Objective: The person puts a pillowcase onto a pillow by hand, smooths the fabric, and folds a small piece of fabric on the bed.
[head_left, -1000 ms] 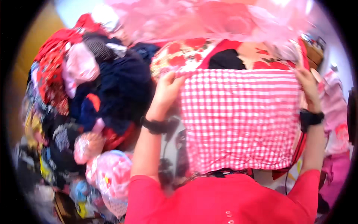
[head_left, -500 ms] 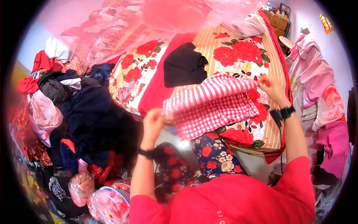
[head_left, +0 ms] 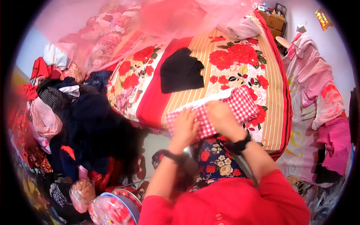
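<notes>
A red-and-white checked cloth (head_left: 243, 107) lies folded into a long strip at the near edge of the bed, over my knees. My left hand (head_left: 184, 125) rests on its left part with fingers stretched out. Over its middle is my right hand (head_left: 224, 119), knuckles up; its fingers point down and are mostly hidden, so their grip does not show. A white strip runs along the cloth's far edge. Beyond it, a folded black garment (head_left: 182, 73) lies flat on the flowered bedsheet (head_left: 238, 56).
Dark clothes (head_left: 90, 116) pile up at the left, with a pale pink cloth (head_left: 44, 118) among them. A blue-rimmed tub (head_left: 129, 208) holds plastic-wrapped things at the lower left. Pink netting (head_left: 168, 18) hangs over the far bed. Pink clothes (head_left: 313, 71) hang at the right.
The checked cloth, earlier held spread between both hands, is now laid down and folded narrower. My hands have come together over it, the right one moving left and nearer.
</notes>
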Demonstrator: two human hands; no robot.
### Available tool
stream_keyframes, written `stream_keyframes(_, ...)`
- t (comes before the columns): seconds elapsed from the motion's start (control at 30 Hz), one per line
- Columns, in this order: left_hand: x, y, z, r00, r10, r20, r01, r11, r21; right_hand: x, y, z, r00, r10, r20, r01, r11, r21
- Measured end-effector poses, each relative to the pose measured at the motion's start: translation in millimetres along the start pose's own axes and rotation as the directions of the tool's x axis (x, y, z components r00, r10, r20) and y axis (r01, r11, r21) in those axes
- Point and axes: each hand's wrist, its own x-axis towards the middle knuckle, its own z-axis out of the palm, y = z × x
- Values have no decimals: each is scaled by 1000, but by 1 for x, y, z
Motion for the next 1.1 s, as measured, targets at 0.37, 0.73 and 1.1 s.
stream_keyframes(0.37,-15,-39,30,906,-191,377,87,958,275,-53,135,-16,872,483,81,-406,806,-430)
stream_keyframes(0.73,-67,-45,3,952,-283,117,257,947,193,-86,151,-34,674,736,-57,-705,664,249)
stream_keyframes(1.1,-51,-32,-23,933,-359,-10,357,929,-95,90,11,-237,881,472,-36,-349,698,625)
